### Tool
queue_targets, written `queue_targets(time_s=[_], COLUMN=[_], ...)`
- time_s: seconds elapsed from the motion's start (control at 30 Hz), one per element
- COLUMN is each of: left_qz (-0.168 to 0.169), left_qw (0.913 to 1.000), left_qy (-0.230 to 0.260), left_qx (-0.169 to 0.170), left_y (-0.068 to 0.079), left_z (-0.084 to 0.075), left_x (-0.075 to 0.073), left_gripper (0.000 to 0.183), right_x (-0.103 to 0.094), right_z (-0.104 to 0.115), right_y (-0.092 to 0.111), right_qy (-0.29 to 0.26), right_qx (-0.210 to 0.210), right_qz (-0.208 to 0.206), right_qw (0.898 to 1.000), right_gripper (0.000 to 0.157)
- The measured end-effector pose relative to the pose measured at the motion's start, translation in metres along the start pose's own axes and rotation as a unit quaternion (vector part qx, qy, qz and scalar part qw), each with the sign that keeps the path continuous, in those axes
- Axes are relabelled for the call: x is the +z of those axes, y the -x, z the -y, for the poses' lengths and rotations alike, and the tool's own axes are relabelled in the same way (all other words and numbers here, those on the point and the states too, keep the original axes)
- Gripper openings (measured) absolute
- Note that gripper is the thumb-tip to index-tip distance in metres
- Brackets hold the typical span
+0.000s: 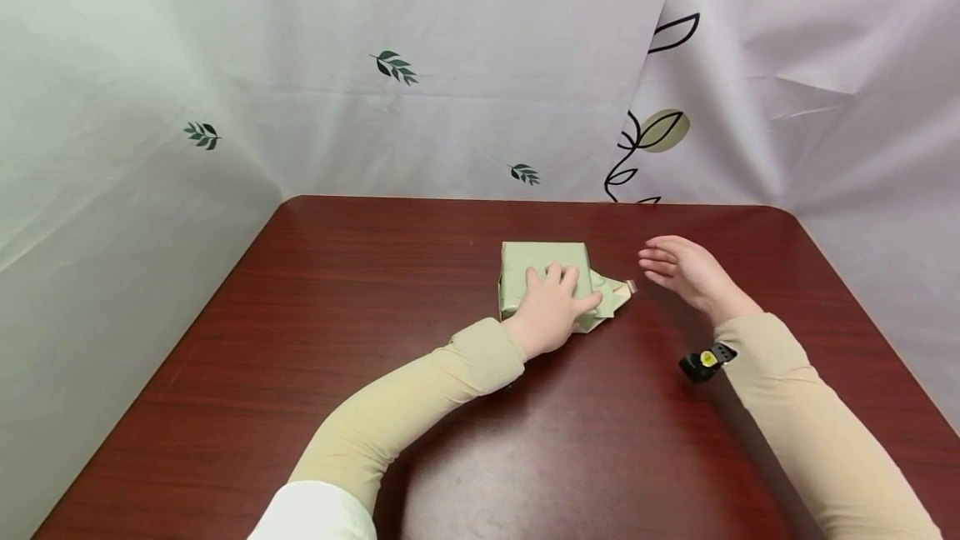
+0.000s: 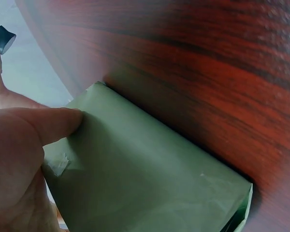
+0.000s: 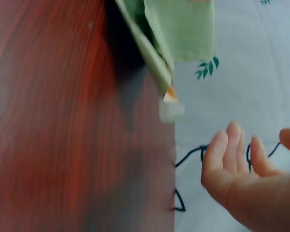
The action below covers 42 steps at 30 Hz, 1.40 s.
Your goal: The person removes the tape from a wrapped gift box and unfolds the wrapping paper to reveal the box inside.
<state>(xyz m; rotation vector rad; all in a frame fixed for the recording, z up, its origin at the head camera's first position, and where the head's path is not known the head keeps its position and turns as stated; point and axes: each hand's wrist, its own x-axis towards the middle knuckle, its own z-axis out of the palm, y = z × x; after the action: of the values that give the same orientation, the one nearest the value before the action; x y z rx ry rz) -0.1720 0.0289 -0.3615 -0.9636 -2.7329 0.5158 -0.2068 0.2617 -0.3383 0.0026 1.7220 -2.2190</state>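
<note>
A box wrapped in pale green paper [image 1: 543, 257] lies on the table. My left hand [image 1: 551, 307] holds it, fingers spread over the top; in the left wrist view the thumb [image 2: 53, 123] presses on the green wrapping [image 2: 150, 159]. From the box's right end a folded paper flap [image 1: 606, 294] sticks out and narrows to a tip. At that tip hangs a whitish piece of tape [image 3: 171, 111], seen in the right wrist view. My right hand [image 1: 690, 273] is raised to the right of the flap, apart from it, fingers loosely extended and nothing in them.
The dark red wooden table [image 1: 300, 298] reaches back to a white curtain [image 1: 487, 23] printed with leaves. A black wrist camera strap [image 1: 708, 362] sits on the right sleeve. In the left wrist view, a small clear tape patch [image 2: 58, 164] shows on the wrapping.
</note>
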Motion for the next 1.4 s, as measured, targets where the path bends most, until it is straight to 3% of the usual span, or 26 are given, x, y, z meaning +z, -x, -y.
queue_targets(time_s=[0.2,0.3,0.5,0.8,0.93,1.1,1.17,1.27,1.4], left_qz=[-0.003,-0.002,0.004,0.017,0.013,0.000,-0.007,-0.010,-0.005], left_qw=[1.0000,1.0000,0.9999,0.9986,0.9914,0.9688,0.9647,0.9651,0.9624], left_qy=[0.004,0.005,0.005,0.039,0.108,0.214,0.232,0.238,0.258], left_qx=[0.001,0.004,0.007,0.031,0.073,0.124,0.124,0.109,0.085], left_y=[0.001,0.002,0.002,0.005,0.011,0.015,0.016,0.016,0.015], left_z=[0.000,0.001,0.001,0.009,0.025,0.059,0.072,0.089,0.102], left_x=[-0.001,-0.002,-0.002,-0.003,-0.002,-0.003,-0.002,0.000,0.006], left_gripper=[0.042,0.042,0.048,0.060,0.064,0.058,0.052,0.045,0.044], right_x=[0.020,0.029,0.039,0.046,0.046,0.048,0.050,0.054,0.062], right_z=[-0.004,-0.006,-0.009,-0.011,-0.012,-0.014,-0.015,-0.019,-0.024], right_y=[-0.012,-0.016,-0.022,-0.024,-0.024,-0.023,-0.023,-0.024,-0.024], right_qy=[0.144,0.172,0.179,0.157,0.143,0.150,0.167,0.199,0.233], right_qx=[0.024,0.039,0.050,0.069,0.069,0.059,0.056,0.054,0.052], right_qz=[0.057,0.069,0.079,0.075,0.076,0.068,0.063,0.054,0.022], right_qw=[0.988,0.982,0.979,0.982,0.984,0.985,0.982,0.977,0.971], right_gripper=[0.024,0.031,0.045,0.049,0.045,0.035,0.039,0.050,0.056])
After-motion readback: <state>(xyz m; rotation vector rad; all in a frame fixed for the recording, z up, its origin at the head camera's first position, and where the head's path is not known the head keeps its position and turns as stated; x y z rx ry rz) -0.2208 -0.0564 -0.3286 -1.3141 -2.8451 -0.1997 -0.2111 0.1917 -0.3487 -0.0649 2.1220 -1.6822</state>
